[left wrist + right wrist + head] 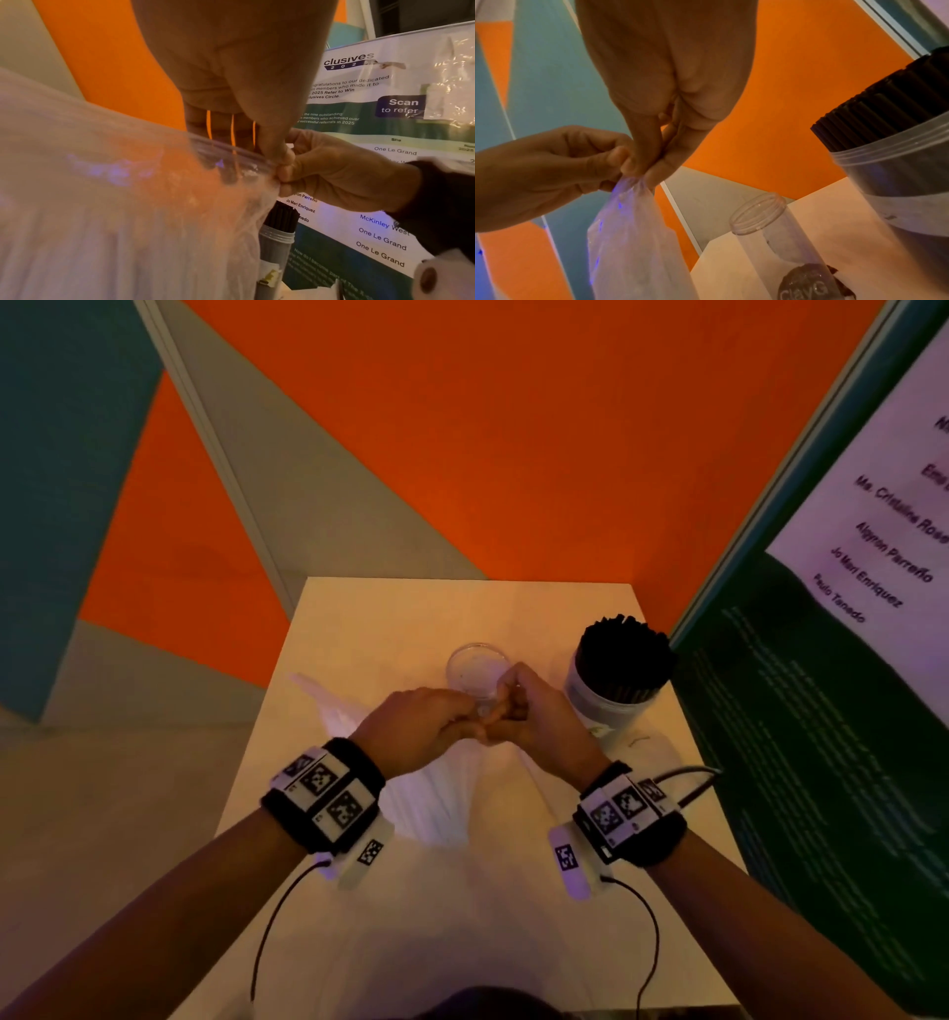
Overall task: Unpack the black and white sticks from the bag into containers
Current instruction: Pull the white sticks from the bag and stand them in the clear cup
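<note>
Both hands work at the neck of the bag of white sticks, above the bench.

The left hand (416, 726) and right hand (534, 711) each pinch the gathered top of the one clear bag (436, 798), fingertips touching; it looks still closed, with the white sticks (77, 243) inside. I judge the task about half done: one container (611, 690) at the right already stands packed with black sticks (624, 654), too many to count. A second, clear container (475, 675), just beyond the hands on the bench (462, 942), looks empty of sticks and awaits the white ones. Two containers, one bag.
</note>
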{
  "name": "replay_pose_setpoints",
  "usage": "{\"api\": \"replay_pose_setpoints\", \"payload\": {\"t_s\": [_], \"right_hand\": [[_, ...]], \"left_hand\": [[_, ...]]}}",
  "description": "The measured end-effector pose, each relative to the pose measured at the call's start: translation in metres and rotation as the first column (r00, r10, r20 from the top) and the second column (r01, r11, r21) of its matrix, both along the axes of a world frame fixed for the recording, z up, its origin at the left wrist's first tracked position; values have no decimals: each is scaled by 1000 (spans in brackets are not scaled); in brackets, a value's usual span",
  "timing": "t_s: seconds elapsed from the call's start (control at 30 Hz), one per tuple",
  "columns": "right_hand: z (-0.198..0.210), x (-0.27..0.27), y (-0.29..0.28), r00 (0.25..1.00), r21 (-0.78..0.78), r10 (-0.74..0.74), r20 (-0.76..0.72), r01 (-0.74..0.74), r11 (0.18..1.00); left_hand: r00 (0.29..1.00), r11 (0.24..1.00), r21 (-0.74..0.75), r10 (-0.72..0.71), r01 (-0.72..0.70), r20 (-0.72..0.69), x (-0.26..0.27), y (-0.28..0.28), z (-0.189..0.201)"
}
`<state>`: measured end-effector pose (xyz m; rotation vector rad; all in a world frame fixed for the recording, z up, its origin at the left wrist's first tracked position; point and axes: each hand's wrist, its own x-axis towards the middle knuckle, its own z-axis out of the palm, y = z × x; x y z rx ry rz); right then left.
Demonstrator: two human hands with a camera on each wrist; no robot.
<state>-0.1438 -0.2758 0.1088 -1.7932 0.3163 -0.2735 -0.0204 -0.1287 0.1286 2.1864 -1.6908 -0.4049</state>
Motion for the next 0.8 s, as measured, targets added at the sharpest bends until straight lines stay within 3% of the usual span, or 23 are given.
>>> {"api": "replay_pose_setpoints", "payload": {"t_s": [0.07,0.2,0.33,0.43,0.5,0.6,0.7,0.8], "right_hand": [[-1,-5,3,1000,-6,-10,19,10,1000],[1,-12,0,1000,-81,7,-11,-8,997],[8,-32,-33,989,-314,-28,-145,-19,949],[12,-42,-52,943,-418,-12,-332,-136,898],[18,-38,-48,900,-432,54,-432,-259,864],[22,-17,-21,903,-469,156,-400,-349,811],[16,2,1,913,-509,131,-386,-329,795],[11,8,8,937,-413,48,-346,-197,889]], "left_hand": [[999,997,-68,-36,37,16,-2,6,2],[930,986,-73,-116,150,349,5,24,6],[877,995,-102,38,12,480,54,63,11],[863,988,-120,141,-94,485,77,86,14],[870,987,-137,137,-81,474,75,86,13],[884,976,-213,138,-46,446,63,73,13],[884,948,-299,227,-106,408,45,62,12],[868,852,-365,461,-375,184,26,63,4]]}}
